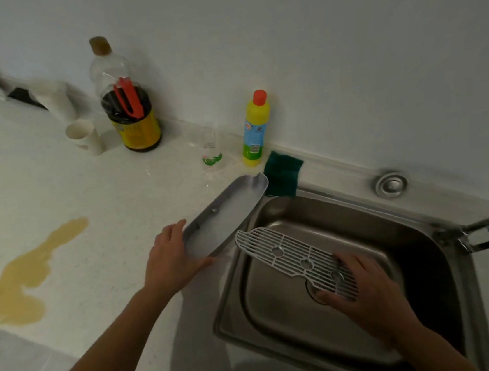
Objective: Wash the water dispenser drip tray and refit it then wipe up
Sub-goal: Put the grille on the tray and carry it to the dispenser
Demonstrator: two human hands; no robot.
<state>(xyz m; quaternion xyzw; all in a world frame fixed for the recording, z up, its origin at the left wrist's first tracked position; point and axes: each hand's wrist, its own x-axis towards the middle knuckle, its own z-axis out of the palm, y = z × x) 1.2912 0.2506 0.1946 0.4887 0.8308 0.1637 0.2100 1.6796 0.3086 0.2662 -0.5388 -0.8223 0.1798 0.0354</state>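
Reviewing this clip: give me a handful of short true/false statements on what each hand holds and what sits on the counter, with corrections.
1. The right hand holds the slotted grille over the sink. True.
2. The left hand grips the green sponge. False: it holds the tray basin; the sponge lies untouched by the wall.
3. A yellowish spill lies on the counter. True.
4. The yellow detergent bottle lies on its side. False: it stands upright.

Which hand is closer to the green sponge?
Left. The left hand holds the tray, whose far end nearly reaches the green sponge. The right hand holds the grate over the sink, farther off.
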